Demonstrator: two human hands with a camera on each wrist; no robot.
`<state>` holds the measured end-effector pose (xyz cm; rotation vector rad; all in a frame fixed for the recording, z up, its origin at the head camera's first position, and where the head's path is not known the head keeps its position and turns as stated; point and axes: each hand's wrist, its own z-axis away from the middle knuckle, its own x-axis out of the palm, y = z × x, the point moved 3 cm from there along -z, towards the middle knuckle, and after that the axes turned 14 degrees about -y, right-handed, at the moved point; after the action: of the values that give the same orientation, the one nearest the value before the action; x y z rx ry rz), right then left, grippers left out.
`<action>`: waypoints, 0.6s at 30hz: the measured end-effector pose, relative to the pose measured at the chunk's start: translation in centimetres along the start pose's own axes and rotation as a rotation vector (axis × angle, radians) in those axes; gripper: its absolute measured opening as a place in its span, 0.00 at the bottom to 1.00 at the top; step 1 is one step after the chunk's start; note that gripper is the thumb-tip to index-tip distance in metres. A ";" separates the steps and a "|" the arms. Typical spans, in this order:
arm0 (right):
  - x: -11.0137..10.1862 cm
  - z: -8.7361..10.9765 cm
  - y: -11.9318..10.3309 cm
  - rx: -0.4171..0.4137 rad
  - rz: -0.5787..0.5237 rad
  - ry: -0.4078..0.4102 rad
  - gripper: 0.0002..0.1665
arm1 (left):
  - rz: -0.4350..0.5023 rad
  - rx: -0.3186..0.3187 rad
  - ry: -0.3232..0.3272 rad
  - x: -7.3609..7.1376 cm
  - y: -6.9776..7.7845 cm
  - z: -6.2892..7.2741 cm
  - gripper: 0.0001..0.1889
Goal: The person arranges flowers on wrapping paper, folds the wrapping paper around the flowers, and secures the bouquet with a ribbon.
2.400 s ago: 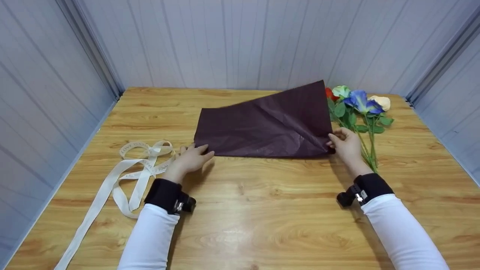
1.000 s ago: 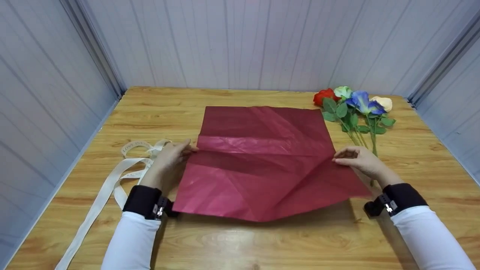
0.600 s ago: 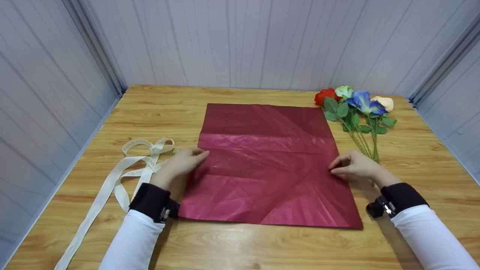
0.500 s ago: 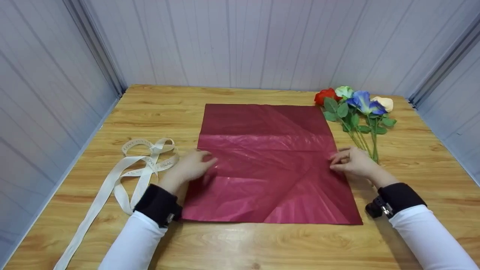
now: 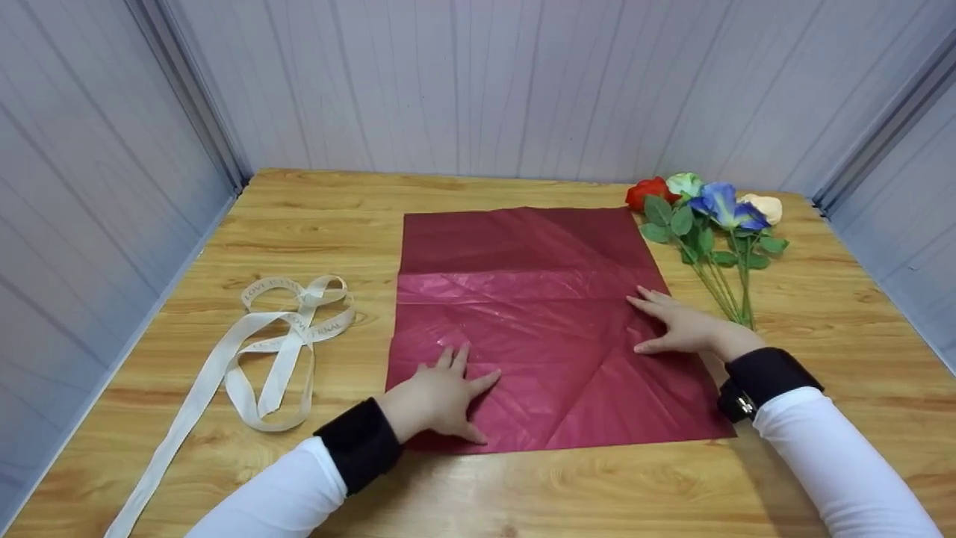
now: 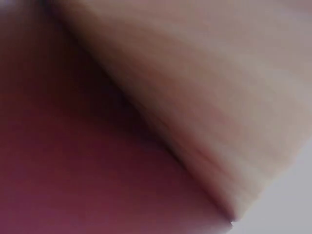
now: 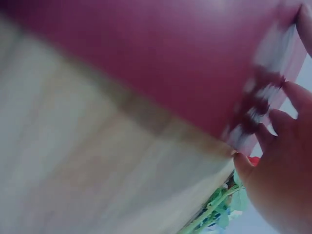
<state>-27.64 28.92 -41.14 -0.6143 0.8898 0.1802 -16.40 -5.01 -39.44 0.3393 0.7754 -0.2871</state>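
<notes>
A creased dark red sheet of wrapping paper (image 5: 523, 321) lies spread on the wooden table. My left hand (image 5: 437, 396) rests on its lower left part with the fingers spread. Over the right edge, my right hand (image 5: 683, 329) touches the paper, fingers extended. In the right wrist view, the fingertips of the right hand (image 7: 282, 146) meet the red paper (image 7: 161, 53). The left wrist view is blurred and shows red paper (image 6: 97, 185) beside pale wood, with no hand discernible.
A cream ribbon (image 5: 216, 366) with printed lettering lies looped on the left of the table (image 5: 523, 501). At the back right lie artificial flowers (image 5: 717, 205), red, pale green, blue and cream, with green stems. Panelled walls (image 5: 478, 90) stand behind and at both sides.
The folded paper has been opened out toward me and now lies flat, red side up. My left hand has moved from its left edge onto its lower left; my right hand's fingers have straightened.
</notes>
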 end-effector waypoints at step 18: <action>0.0 1.6 -1.5 -0.078 0.275 0.296 0.20 | -0.047 -0.320 0.028 -2.1 -3.4 -1.1 0.45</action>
<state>-25.94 28.60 -39.69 -0.5975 1.2586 0.3801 -19.76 -7.43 -39.33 0.0236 0.8430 -0.1979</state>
